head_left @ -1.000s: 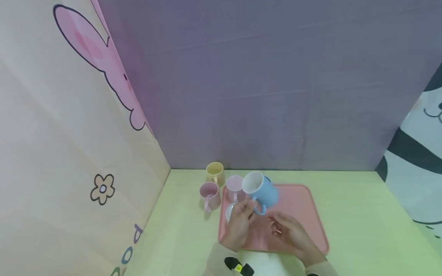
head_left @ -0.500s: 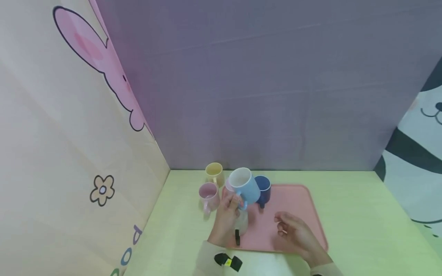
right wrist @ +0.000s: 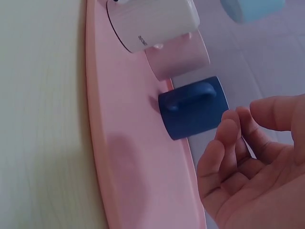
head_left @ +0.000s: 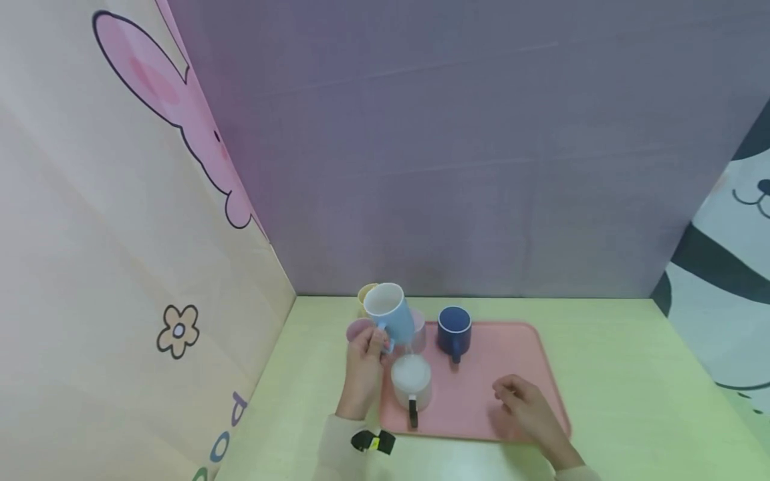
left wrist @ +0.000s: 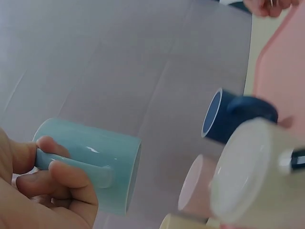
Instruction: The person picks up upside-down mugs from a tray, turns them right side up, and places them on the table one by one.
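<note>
My left hand [head_left: 363, 367] grips the handle of a light blue mug [head_left: 396, 319], which is held up, its white mouth tilted toward the upper left. In the head view this mug overlaps a yellow mug [head_left: 363, 294] and a mauve-pink mug [head_left: 357, 327] at the tray's left. My right hand [head_left: 529, 407] hovers over the right front of the pink tray [head_left: 481, 391], fingers loosely curled around nothing. On the tray stand a dark blue mug [head_left: 451, 339], a pale pink mug [head_left: 418, 334] and a white cup [head_left: 404, 391] with a black-tipped handle.
The tray lies on a pale yellow-green table [head_left: 619, 374]. Behind it rises a grey-purple cloth wall [head_left: 421, 167]. A cream panel [head_left: 120, 267] with a rabbit print stands at the left, and a panda-print panel [head_left: 716, 294] at the right.
My left hand has carried the light blue mug leftward, from in front of the dark blue mug to over the left mugs, uncovering the white cup. My right hand has shifted slightly right.
</note>
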Motion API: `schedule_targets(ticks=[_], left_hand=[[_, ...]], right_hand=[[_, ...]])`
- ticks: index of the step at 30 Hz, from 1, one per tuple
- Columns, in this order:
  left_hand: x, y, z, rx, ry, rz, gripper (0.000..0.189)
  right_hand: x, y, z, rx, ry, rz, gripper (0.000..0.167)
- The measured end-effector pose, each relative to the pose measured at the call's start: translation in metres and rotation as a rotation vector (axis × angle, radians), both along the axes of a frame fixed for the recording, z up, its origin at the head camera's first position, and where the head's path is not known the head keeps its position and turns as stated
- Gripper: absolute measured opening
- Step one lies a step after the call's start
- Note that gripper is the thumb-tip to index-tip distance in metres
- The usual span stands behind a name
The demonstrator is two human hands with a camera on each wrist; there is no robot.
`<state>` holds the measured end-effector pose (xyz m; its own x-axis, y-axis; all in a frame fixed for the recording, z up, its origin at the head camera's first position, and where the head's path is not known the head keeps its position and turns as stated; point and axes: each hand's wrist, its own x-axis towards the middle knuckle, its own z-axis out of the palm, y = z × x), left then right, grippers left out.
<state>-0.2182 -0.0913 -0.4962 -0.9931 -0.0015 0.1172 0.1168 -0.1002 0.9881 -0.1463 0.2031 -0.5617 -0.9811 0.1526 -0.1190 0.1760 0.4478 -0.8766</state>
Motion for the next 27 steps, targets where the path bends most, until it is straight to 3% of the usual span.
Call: schedule_targets(ticks=[5,14,21,27], left_hand=[[-0.007,-0.016,0.001,-0.012,0.036,0.064,0.03],[-0.025,-0.044,0.001,-0.089,0.035,0.18,0.027],[-0.045,-0.058,-0.01,-0.098,-0.043,0.254,0.027],[-0.062,-0.073,-0.021,-0.131,-0.056,0.319,0.026]], right_hand=[[0.001,0.007,0.0,-0.015,-0.014,0.001,0.023],[-0.001,0.009,0.003,-0.092,-0.027,-0.009,0.025],[0.0,0.011,0.006,-0.197,-0.056,-0.022,0.023],[0.0,0.014,0.008,-0.226,-0.066,-0.031,0.024]])
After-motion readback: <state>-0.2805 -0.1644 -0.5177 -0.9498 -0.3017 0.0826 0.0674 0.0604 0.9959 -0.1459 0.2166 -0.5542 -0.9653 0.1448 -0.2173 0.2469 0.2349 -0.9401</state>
